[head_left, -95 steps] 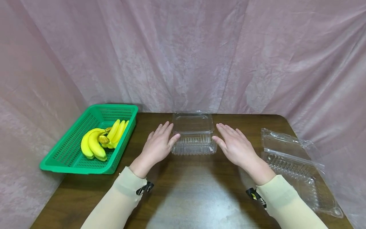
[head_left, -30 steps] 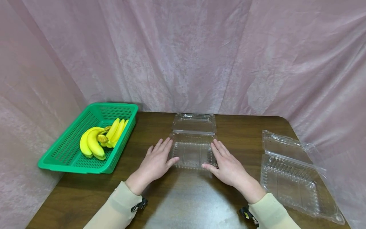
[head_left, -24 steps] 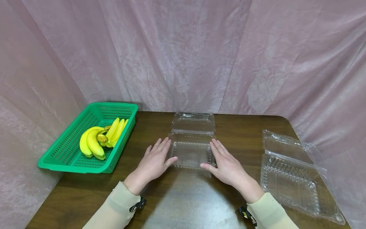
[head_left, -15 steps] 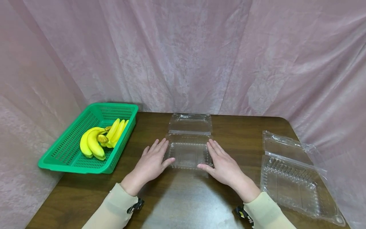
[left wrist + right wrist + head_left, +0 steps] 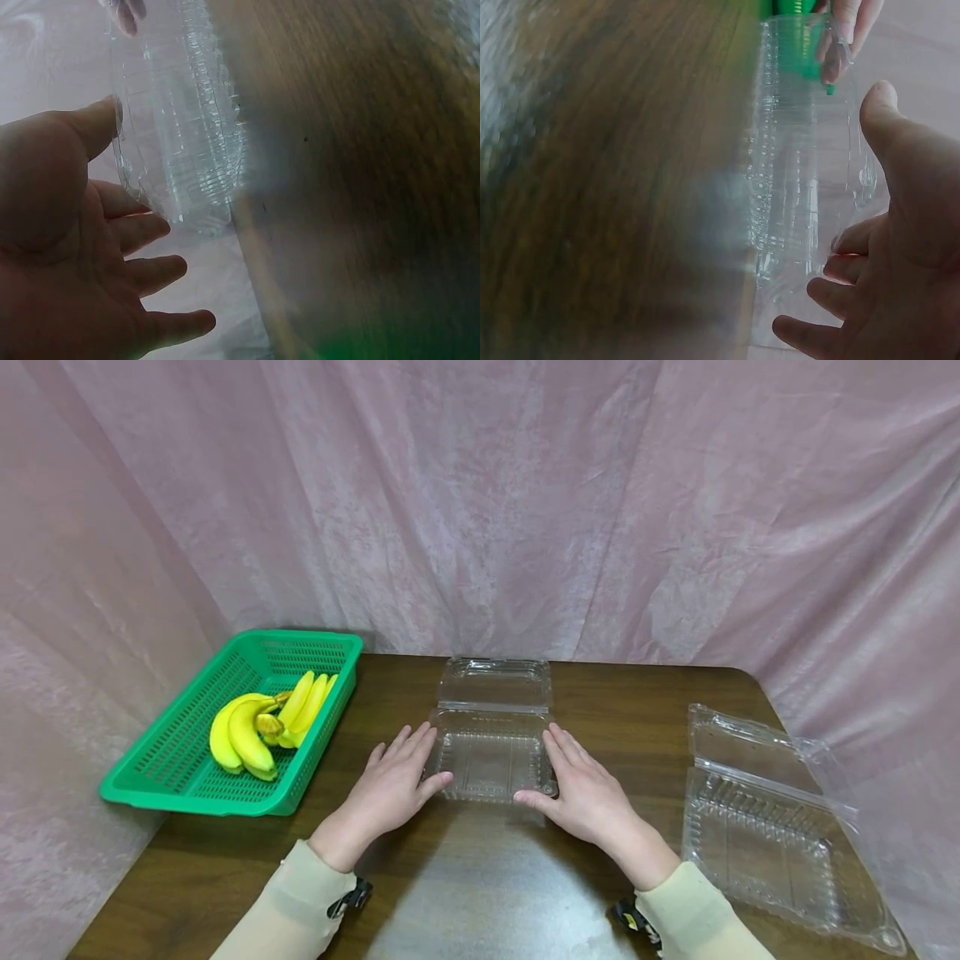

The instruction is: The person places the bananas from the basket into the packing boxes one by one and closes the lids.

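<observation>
A clear plastic clamshell container (image 5: 491,764) lies unfolded at the middle of the table, its lid folded back toward the curtain and its base nearer me. My left hand (image 5: 386,789) is at the base's left side, fingers straight and thumb spread toward the front left corner. At the opposite side is my right hand (image 5: 588,793), fingers extended, thumb at the front right corner. In the left wrist view the thumb and index finger touch the container's rim (image 5: 127,165). The right wrist view has the fingertips beside the container (image 5: 795,172); contact there is hard to tell.
On the left stands a green basket (image 5: 168,752) with bunches of bananas (image 5: 251,735) inside. More clear clamshell containers (image 5: 765,843), unfolded and seemingly stacked, lie at the table's right edge. A pink curtain (image 5: 495,510) hangs behind the wooden table (image 5: 487,885).
Since the oldest frame the clamshell base has come toward me, with both hands alongside. Over the last second the container and both hands have shifted slightly left.
</observation>
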A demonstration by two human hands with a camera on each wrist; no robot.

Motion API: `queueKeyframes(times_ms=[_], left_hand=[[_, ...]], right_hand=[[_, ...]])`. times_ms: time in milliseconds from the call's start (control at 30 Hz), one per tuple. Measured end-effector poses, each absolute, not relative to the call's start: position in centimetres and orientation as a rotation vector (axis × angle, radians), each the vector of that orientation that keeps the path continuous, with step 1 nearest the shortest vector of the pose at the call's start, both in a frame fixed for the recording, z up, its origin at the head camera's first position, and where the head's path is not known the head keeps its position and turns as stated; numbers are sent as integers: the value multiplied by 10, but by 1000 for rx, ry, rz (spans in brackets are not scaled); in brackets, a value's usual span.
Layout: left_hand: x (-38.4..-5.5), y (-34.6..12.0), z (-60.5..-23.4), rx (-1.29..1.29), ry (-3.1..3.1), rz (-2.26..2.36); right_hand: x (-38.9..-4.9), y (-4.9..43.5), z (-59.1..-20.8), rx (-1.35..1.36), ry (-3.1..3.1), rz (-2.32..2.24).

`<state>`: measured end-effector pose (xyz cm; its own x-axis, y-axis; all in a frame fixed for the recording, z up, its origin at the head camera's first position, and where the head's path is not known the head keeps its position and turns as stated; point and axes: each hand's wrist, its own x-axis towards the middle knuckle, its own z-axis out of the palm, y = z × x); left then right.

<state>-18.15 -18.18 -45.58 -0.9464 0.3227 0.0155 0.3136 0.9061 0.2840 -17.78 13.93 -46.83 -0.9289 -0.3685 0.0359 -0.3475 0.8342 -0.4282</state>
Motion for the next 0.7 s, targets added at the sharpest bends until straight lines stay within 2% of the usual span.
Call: queueKeyframes(times_ms=[700], left_hand=[[-180, -191, -446, 505, 3152, 450]], right_hand=[[-177, 136, -470, -532, 2952, -730]])
